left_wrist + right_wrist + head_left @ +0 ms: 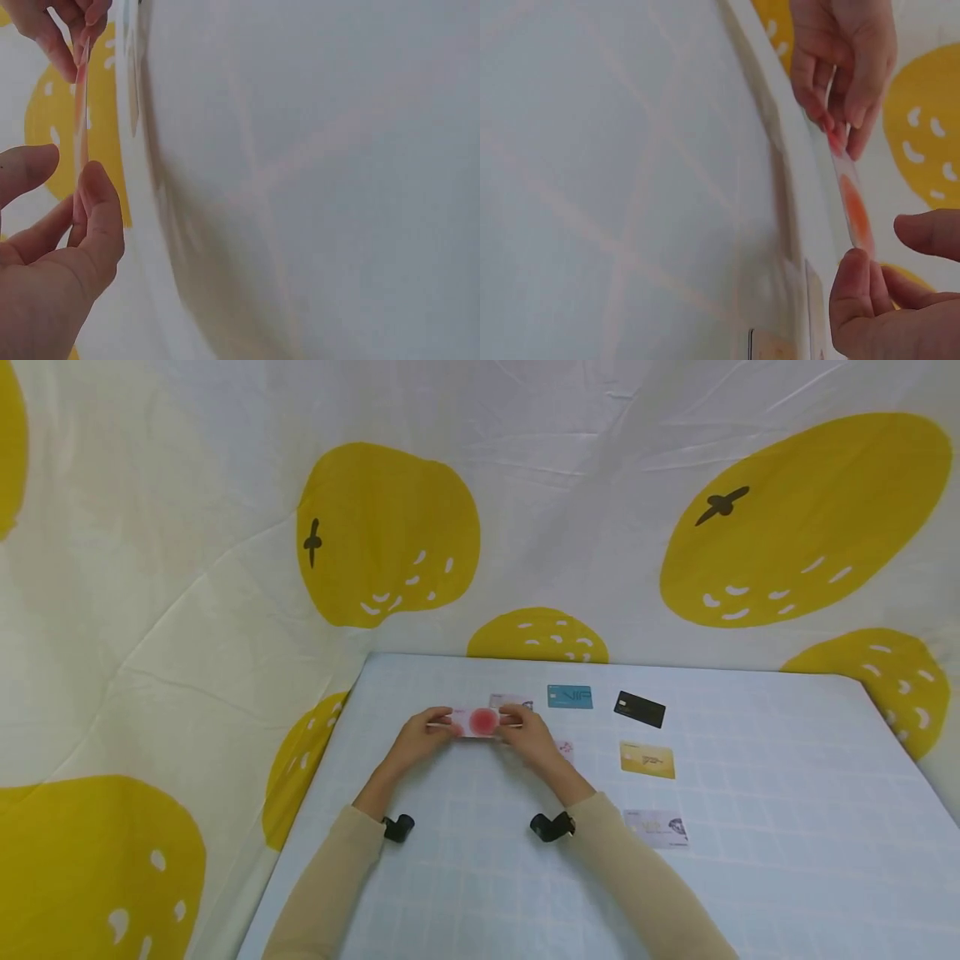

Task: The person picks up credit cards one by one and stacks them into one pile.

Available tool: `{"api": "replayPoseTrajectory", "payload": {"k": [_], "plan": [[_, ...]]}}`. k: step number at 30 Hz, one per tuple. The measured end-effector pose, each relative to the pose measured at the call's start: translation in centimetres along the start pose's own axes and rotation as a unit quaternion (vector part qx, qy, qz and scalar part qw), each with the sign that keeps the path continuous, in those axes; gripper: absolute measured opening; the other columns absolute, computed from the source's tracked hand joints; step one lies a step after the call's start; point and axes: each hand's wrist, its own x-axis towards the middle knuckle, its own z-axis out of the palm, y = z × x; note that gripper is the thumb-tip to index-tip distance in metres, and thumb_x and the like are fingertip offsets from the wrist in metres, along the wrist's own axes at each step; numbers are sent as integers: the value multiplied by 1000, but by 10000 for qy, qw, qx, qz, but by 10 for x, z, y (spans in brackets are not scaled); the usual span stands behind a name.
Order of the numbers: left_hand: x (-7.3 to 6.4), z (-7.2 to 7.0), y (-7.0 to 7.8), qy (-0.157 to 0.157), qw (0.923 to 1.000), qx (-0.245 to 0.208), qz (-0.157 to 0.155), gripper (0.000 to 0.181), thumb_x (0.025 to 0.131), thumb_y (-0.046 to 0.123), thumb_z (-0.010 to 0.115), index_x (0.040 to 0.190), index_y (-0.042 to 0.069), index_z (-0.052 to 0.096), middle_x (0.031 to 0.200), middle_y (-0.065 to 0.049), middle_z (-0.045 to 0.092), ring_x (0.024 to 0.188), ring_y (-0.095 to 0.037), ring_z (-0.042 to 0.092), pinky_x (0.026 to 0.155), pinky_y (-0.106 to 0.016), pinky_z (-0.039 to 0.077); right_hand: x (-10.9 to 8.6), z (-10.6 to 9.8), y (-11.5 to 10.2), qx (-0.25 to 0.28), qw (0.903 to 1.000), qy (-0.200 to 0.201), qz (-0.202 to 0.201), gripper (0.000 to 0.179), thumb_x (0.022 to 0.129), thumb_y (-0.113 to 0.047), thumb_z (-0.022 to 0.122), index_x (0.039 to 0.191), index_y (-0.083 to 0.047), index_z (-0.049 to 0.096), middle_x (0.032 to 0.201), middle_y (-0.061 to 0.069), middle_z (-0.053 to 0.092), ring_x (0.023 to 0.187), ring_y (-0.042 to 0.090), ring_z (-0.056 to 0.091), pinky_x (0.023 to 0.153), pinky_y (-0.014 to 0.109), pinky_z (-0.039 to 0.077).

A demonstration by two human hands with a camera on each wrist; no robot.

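A white card with red round spots [472, 722] is held up above the table by both hands. My left hand [418, 737] pinches its left end between thumb and fingers. My right hand [531, 737] pinches the right end. In the left wrist view the card [82, 124] appears almost edge-on, one finger standing off from it. The right wrist view shows its orange-red spot [855, 209] between the two hands. Just behind it lies a pale card [512, 700], partly covered. Another pale card with pink marks [566, 749] is partly hidden by the right hand.
On the pale blue tablecloth [465, 877] lie a blue VIP card [570, 697], a black card [640, 709], a gold card [647, 760] and a silver VIP card [656, 828], the last beside the right sleeve. A white curtain with yellow fruit shapes [540, 527] hangs behind the table.
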Motion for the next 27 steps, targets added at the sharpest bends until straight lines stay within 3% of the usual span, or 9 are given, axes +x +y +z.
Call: {"api": "replayPoseTrajectory", "payload": {"k": [6,14,27], "plan": [[-4,14,13,-131,9998,-127,23,44,93,13,72,134,1,60,118,-15,67,102,-31,68,90,-42,54,-12,-21,0,-114,9998,0,167,43,98,-21,64,139,-10,56,123,10,61,100,25,63,84,37,56],[-10,36,37,-382,9984,-407,28,45,94,12,68,138,5,58,122,-12,65,107,-28,66,88,-39,53,-34,-53,1,27,10000,-7,74,42,99,-19,61,139,-7,55,123,15,59,107,32,60,93,42,52],[-11,70,54,-644,9969,-451,-76,46,96,17,66,140,7,57,125,-10,63,110,-27,63,93,-39,52,-53,-83,9,-240,9993,194,224,42,101,-21,59,139,-6,54,124,15,57,109,32,57,96,44,50]]}}
